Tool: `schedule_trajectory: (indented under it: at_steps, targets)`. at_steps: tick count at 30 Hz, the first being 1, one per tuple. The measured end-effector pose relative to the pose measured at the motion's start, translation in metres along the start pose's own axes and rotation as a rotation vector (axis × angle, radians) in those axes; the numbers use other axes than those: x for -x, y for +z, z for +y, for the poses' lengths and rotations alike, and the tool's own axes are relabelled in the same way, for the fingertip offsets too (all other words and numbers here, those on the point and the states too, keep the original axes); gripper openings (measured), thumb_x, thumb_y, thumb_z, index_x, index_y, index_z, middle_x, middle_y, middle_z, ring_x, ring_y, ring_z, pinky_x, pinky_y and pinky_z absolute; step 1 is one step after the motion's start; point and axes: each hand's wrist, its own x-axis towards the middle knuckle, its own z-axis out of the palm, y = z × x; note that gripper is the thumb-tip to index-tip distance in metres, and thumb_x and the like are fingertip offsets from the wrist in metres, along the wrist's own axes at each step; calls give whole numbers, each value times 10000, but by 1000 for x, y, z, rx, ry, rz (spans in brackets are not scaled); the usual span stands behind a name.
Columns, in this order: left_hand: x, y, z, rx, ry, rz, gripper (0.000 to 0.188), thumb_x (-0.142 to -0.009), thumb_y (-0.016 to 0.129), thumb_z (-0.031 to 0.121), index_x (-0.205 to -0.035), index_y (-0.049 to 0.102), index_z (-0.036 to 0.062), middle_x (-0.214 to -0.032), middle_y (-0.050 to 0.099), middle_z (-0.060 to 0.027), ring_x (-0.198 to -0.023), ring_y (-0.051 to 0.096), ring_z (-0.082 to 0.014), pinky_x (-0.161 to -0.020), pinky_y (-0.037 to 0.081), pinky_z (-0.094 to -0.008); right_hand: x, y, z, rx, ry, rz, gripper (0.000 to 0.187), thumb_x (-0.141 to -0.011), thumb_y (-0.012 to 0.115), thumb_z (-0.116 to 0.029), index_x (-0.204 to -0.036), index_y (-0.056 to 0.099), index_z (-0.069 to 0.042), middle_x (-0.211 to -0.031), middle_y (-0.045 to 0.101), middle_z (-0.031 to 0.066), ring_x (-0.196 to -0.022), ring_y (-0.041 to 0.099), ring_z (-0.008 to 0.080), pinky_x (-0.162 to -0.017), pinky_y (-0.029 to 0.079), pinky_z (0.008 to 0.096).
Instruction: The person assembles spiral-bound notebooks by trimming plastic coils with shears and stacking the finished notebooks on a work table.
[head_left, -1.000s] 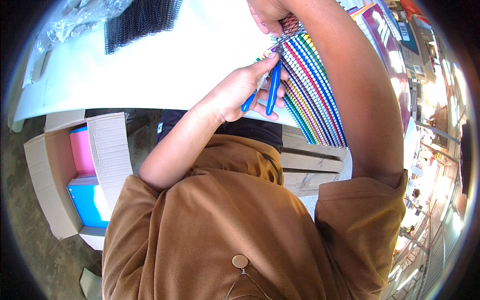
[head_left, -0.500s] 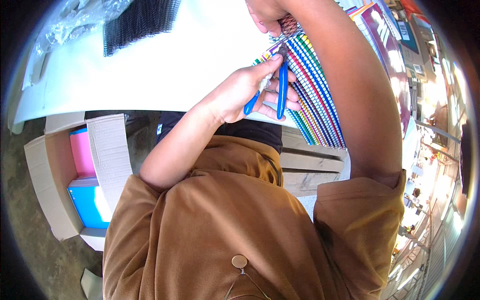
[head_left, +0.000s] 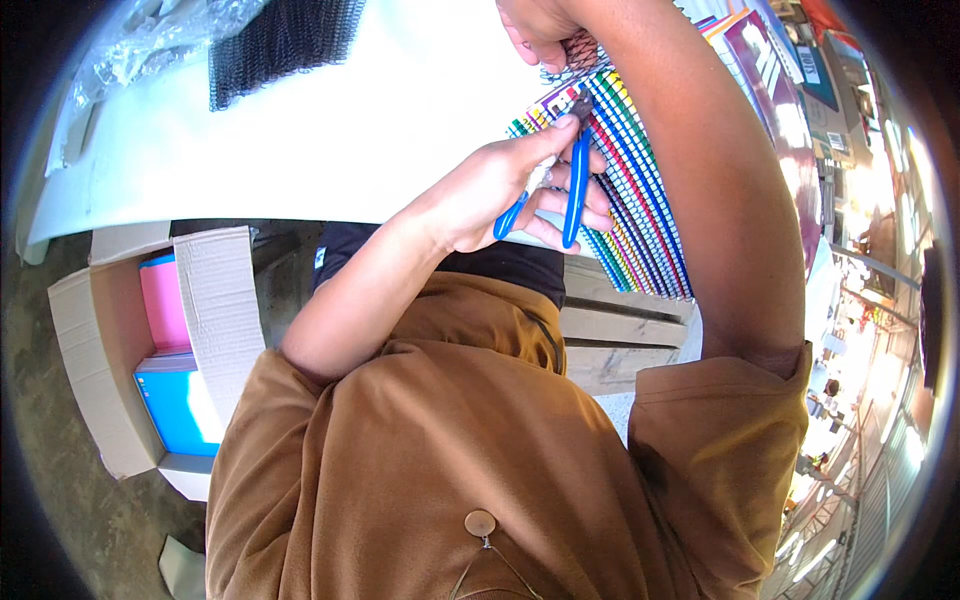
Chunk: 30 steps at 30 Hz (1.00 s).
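Note:
My left hand (head_left: 487, 190) holds blue-handled cutting pliers (head_left: 577, 190), its thumb near the dark jaws and the other fingers loosely spread behind the handles. The handles stand apart. Those jaws are over the upper end of a stack of spiral-bound notebooks (head_left: 640, 190), whose coloured spines fan along the table's right side. At the top edge, my right hand (head_left: 535, 30) curls its fingers at black binding coils (head_left: 580, 50) just beyond the jaws. The frame edge cuts off part of this hand, and my right forearm covers part of the stack.
Black wire coils (head_left: 285, 50) lie on the white table (head_left: 400, 130) at the far left, beside clear plastic wrapping (head_left: 165, 40). Below the table's left edge is an open cardboard box (head_left: 110, 340) with pink and blue notebooks. More notebooks (head_left: 765, 75) lie beyond my right arm.
My left hand and the pliers have shifted slightly to the right and a little nearer me. The right hand has barely moved.

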Motion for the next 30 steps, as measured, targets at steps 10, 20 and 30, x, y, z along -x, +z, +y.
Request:
schedule_trajectory:
  at_steps: [10,20,30]
  targets:
    - [-12,-14,-3,-32,61,-15,506,-970,288,507,-1095,512,70,-819,552,-62,-762,601,-204,-692,546,-375,6,-4,-4,29,-23,14,269,-700,649,-48,-964,697,-60,-932,673,98,-814,608,234,-730,479,381]
    - [0,4,1,-53,47,-29,550,-973,265,506,-1176,500,52,-982,620,-144,-995,626,-303,-710,533,-385,14,-13,-5,55,-46,-12,275,-697,651,-48,-969,696,-58,-932,674,97,-815,607,231,-728,479,376]
    - [-11,-7,4,10,64,-67,506,-975,277,502,-1075,510,65,-824,560,-73,-790,609,-227,-627,519,-354,19,-20,-8,95,-83,-24,282,-694,654,-49,-973,695,-57,-931,674,95,-816,607,228,-727,478,372]
